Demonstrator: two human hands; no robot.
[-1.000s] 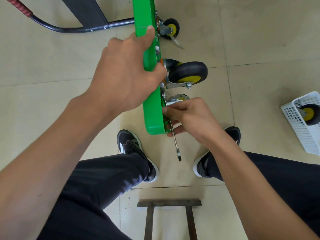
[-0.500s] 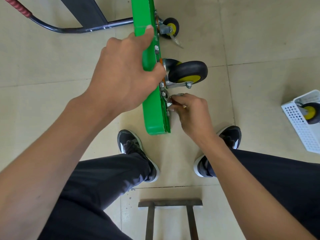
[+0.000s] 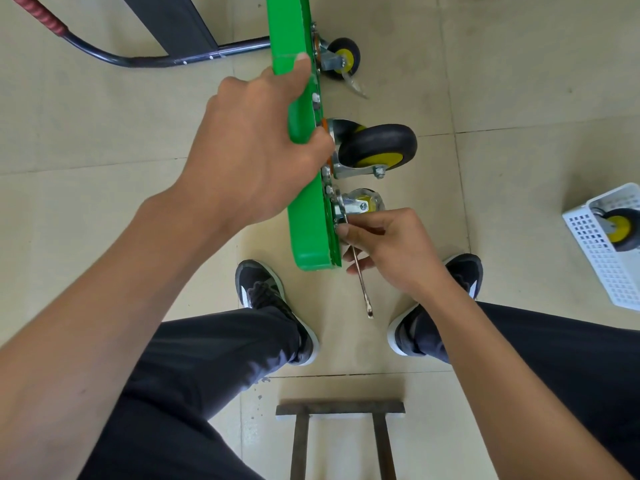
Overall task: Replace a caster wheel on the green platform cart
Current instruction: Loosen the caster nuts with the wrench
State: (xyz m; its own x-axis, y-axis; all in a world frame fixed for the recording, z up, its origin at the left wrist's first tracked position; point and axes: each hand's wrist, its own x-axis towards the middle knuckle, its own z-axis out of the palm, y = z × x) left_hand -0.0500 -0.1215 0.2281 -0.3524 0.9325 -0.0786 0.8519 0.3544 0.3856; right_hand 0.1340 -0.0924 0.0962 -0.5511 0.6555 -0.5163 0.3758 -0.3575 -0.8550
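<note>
Tiled floor (image 3: 519, 81); wrench (image 3: 362, 282) in right hand (image 3: 391, 251).

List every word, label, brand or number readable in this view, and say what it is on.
None can be read. The green platform cart, the wrench in the right hand, the caster wheels and the white basket show no legible text. The shoes carry only a white mark, no letters.

The left hand (image 3: 256, 157) grips the upended green cart (image 3: 308, 230) while the right hand (image 3: 391, 251) holds a wrench (image 3: 362, 285) at its caster (image 3: 360, 206).
</note>
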